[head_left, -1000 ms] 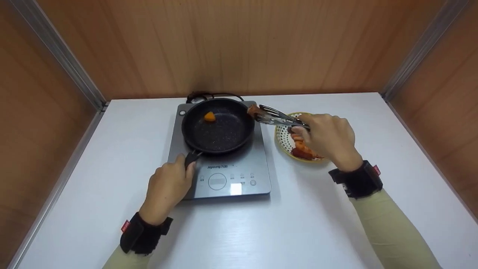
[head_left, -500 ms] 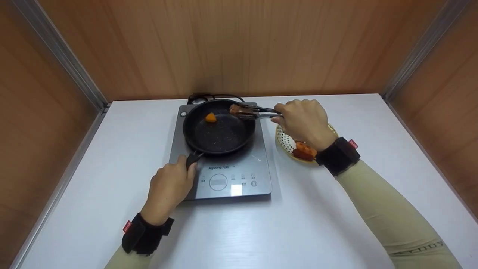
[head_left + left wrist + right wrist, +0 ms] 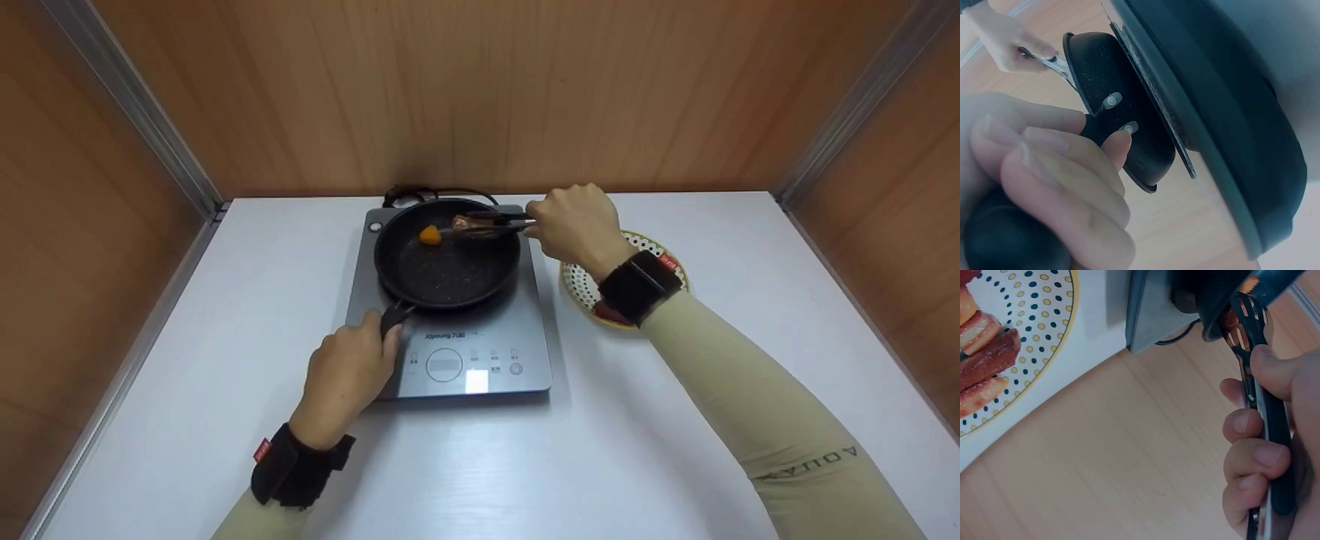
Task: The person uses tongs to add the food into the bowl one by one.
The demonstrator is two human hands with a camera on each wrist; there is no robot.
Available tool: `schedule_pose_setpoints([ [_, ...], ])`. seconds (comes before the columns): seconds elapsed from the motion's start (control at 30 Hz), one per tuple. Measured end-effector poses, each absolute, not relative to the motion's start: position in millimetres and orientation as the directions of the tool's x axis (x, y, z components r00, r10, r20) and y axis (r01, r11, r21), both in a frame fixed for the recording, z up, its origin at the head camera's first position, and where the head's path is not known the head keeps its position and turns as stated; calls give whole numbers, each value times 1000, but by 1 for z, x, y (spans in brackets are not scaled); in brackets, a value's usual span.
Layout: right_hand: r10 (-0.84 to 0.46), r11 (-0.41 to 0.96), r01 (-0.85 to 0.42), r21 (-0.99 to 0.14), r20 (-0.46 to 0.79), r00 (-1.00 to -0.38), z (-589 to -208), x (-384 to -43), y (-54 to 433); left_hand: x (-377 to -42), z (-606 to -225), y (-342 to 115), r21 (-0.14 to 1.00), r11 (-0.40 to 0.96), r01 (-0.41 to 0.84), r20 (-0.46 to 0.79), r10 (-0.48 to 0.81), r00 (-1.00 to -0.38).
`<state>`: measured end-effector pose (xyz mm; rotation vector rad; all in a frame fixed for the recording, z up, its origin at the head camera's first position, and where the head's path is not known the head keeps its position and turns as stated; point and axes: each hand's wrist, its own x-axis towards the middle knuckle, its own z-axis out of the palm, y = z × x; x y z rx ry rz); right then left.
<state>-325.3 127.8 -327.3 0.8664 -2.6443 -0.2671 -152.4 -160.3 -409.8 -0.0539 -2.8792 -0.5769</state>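
My left hand grips the black handle of a dark frying pan, which sits on an induction cooktop. An orange food piece lies in the pan. With my right hand I hold slotted tongs, reaching in over the pan's right side. Between the tongs' heads is a reddish-brown food piece, right of the orange one; whether it touches the pan floor I cannot tell. Below my right wrist, partly hidden, stands a dotted plate with several food pieces.
A white table carries everything, with wooden panels behind and at both sides. A black cable runs behind the cooktop. Brown and orange food pieces lie close to the plate's edge in the right wrist view.
My right hand has moved left, bringing the tongs and the brown food piece from the pan's right rim in over the pan. My left hand keeps its hold on the handle.
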Motion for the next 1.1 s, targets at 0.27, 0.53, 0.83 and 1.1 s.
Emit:
schedule_pose_setpoints([
  [0.27,-591,795,-503,338,247,-768,-334,-329,115,-153,-408,-156,374,923,91,213,10,-977],
  [0.53,-564,805,-475,356,208,-799,-332,-331,105,-154,-409,-155,389,917,92,207,10,-978],
  [0.83,-549,816,-466,341,211,-808,-335,-332,98,-155,-410,-157,390,916,95,210,13,-978],
  [1.1,-547,821,-465,331,225,-806,-340,-329,94,-153,-410,-158,377,921,94,211,13,-977],
])
